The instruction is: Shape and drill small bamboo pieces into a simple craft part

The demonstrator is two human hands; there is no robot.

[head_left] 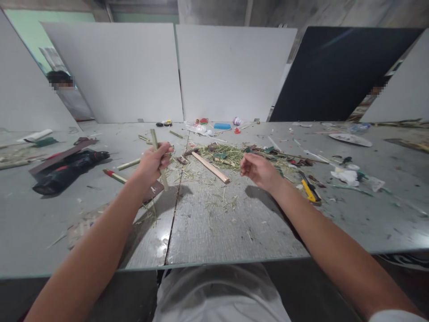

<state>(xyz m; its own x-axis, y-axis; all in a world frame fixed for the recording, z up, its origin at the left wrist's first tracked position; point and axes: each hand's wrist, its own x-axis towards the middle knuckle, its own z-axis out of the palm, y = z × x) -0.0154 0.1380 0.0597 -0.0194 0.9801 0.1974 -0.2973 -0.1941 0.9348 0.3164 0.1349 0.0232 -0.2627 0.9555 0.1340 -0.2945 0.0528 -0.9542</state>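
Head camera: from where I sit, the left forearm covers part of a brown piece and of a patterned item that I cannot identify. At the far left and right, two people show only in part past the upright panels, their heads blurred out. The right sleeve is cut off by the lower edge.

I see the left hand pinching a pale green strip between thumb and fingers; the strip stands nearly upright, its ends showing above and below the grip, its middle hidden by the fingers. The right hand hangs above the table, well apart from the strip, with its fingers curled inward; the view is poor there, so I cannot tell whether anything thin sits between the fingertips. Between the hands a straight, light-brown wooden stick lies slantwise on the grey table, whose surface is streaked and scuffed, with a dark seam running front to back.

Behind that stick spreads a loose heap of fine, straw-like green shavings. Beyond the right wrist, on its outer side, lies a yellow and black cutter; over on the left rests a black power drill with red accents.
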